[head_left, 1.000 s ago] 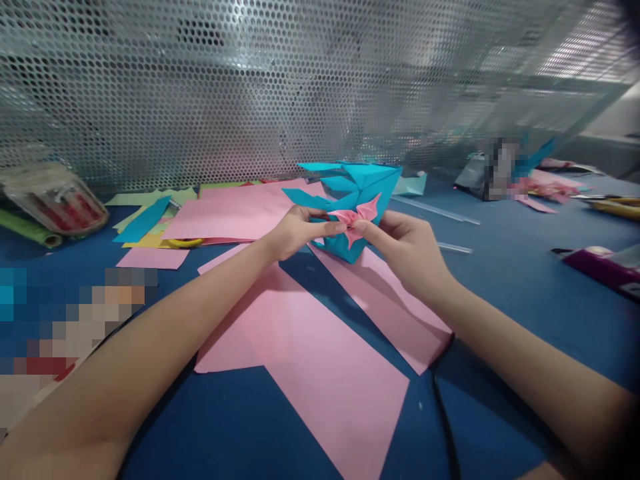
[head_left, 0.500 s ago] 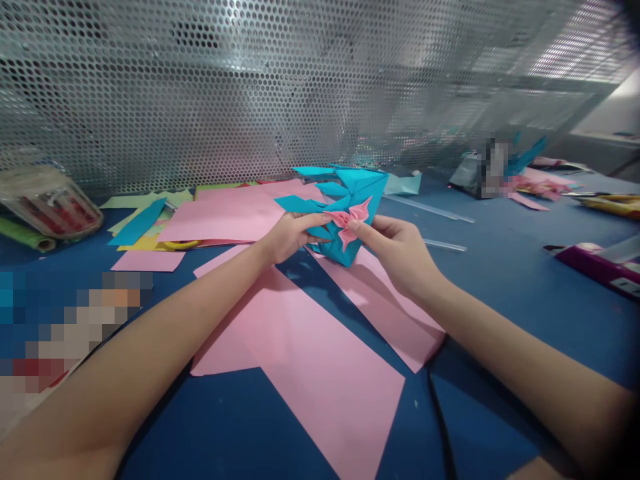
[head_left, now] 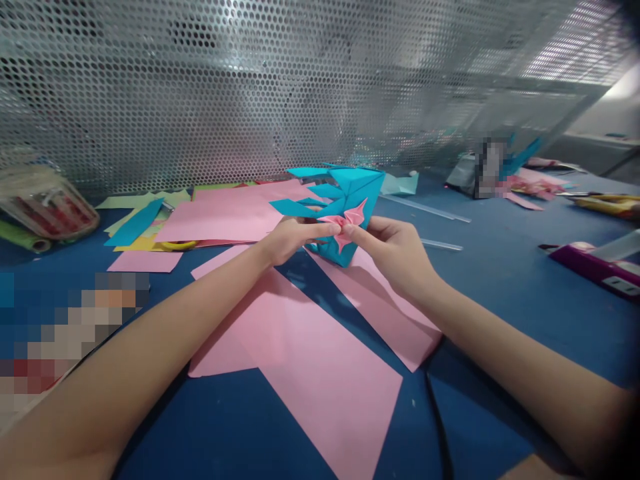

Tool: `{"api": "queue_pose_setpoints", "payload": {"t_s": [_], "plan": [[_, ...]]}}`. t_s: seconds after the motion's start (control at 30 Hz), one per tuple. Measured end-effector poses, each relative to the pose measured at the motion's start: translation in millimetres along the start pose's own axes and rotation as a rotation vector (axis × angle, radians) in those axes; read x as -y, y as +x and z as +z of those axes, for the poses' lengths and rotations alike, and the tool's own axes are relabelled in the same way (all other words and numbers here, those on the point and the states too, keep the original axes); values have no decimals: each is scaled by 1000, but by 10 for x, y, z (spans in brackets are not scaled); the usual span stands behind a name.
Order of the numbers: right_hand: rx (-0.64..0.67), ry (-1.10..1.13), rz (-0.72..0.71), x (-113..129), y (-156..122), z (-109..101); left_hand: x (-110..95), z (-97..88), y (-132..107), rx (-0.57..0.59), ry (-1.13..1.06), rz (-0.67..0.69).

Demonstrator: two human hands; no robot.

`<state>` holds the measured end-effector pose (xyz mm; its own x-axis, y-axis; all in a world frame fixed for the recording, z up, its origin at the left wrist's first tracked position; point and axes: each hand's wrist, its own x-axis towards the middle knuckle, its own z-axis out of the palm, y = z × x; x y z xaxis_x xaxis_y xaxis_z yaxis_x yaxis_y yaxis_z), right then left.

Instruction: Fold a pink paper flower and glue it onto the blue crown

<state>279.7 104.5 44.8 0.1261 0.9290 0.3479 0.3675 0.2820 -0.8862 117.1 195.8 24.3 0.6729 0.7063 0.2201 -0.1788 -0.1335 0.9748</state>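
Observation:
A folded blue paper box (head_left: 350, 193) is lifted just above the blue table (head_left: 500, 280), with a small pink paper bow (head_left: 346, 220) on its front face. My left hand (head_left: 293, 237) pinches the left side of the bow with thumb and forefinger. From the right, my right hand (head_left: 395, 250) pinches the bow's other side, its fingers closed. Both hands meet at the bow, in front of the box.
Large pink sheets (head_left: 310, 353) lie under my arms. More pink (head_left: 225, 217), yellow and blue paper lies at the back left, near a clear packet (head_left: 47, 203). A perforated metal screen (head_left: 300, 80) closes the back. A purple tool (head_left: 595, 263) and a black cable (head_left: 440, 413) are at the right.
The box and both hands have shifted slightly left and down in the view. My fingertips have drawn closer together on the pink bow.

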Motion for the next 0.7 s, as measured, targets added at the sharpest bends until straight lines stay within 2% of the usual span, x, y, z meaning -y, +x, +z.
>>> {"api": "queue_pose_setpoints", "payload": {"t_s": [0.47,0.7], "plan": [[3,-109,-60,41,-31,-4,-23,27,-2,16,12,44],[-54,-212,-181,33,-36,-1,-39,-69,-2,8,44,66]]}}
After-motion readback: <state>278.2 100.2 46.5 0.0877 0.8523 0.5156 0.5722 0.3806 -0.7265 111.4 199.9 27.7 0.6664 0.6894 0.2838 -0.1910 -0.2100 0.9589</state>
